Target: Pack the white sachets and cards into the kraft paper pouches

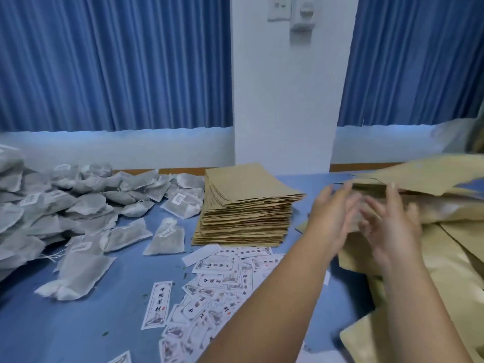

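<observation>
Both my hands reach to the right side of the blue table. My left hand and my right hand are blurred, with fingers stretched out, their tips against the edge of a kraft pouch on a loose heap of filled pouches. I cannot make out whether anything lies between the palms. A neat stack of flat kraft pouches stands mid-table. White sachets are heaped at the left. Printed cards lie scattered in front of the stack.
The blue table runs up to a white wall and pillar, with blue curtains on both sides. One long card lies apart from the others. Single sachets lie near the front left.
</observation>
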`<action>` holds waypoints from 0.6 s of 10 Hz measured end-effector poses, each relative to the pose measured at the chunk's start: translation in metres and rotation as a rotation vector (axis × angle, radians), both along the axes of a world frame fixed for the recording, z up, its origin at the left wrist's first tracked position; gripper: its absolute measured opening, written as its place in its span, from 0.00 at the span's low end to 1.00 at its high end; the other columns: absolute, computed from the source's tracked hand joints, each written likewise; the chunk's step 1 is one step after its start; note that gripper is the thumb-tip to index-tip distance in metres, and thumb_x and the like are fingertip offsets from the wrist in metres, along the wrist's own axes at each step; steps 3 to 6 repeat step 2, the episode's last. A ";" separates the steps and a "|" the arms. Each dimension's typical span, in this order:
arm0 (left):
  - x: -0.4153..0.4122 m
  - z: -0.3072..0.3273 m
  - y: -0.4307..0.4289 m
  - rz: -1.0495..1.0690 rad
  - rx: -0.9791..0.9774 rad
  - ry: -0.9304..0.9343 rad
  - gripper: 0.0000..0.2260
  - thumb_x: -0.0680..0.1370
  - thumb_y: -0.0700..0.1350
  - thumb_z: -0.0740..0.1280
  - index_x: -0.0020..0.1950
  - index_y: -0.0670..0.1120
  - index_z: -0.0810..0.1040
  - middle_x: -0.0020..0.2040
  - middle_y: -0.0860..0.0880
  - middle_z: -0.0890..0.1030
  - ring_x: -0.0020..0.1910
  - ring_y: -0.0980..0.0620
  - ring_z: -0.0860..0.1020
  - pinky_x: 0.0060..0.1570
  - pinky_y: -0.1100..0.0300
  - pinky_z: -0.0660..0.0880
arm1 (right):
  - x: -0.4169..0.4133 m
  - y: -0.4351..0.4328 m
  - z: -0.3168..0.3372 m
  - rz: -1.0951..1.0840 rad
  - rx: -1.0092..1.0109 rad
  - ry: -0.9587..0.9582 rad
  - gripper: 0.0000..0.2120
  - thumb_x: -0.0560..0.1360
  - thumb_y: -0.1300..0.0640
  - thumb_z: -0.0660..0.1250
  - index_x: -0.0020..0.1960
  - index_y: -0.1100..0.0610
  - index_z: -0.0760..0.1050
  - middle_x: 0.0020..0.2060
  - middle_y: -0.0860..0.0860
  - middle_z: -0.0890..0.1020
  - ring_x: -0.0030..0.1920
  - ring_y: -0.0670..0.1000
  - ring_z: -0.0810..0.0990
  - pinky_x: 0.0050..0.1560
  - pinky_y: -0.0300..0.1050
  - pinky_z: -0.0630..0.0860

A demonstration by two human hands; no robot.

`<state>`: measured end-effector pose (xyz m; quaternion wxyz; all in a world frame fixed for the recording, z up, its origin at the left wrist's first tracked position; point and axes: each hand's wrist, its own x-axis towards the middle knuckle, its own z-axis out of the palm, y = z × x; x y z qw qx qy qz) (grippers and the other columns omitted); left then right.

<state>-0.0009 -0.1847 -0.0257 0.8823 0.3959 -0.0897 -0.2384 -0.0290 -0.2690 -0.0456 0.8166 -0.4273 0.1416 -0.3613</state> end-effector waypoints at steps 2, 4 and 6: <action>0.005 -0.033 0.004 0.060 0.143 -0.060 0.10 0.81 0.35 0.61 0.60 0.37 0.77 0.58 0.40 0.81 0.56 0.49 0.81 0.60 0.59 0.76 | 0.015 0.012 -0.022 0.054 -0.190 0.190 0.10 0.77 0.58 0.67 0.57 0.58 0.79 0.43 0.55 0.84 0.37 0.48 0.81 0.36 0.40 0.76; 0.005 -0.033 0.004 0.060 0.143 -0.060 0.10 0.81 0.35 0.61 0.60 0.37 0.77 0.58 0.40 0.81 0.56 0.49 0.81 0.60 0.59 0.76 | 0.015 0.012 -0.022 0.054 -0.190 0.190 0.10 0.77 0.58 0.67 0.57 0.58 0.79 0.43 0.55 0.84 0.37 0.48 0.81 0.36 0.40 0.76; 0.005 -0.033 0.004 0.060 0.143 -0.060 0.10 0.81 0.35 0.61 0.60 0.37 0.77 0.58 0.40 0.81 0.56 0.49 0.81 0.60 0.59 0.76 | 0.015 0.012 -0.022 0.054 -0.190 0.190 0.10 0.77 0.58 0.67 0.57 0.58 0.79 0.43 0.55 0.84 0.37 0.48 0.81 0.36 0.40 0.76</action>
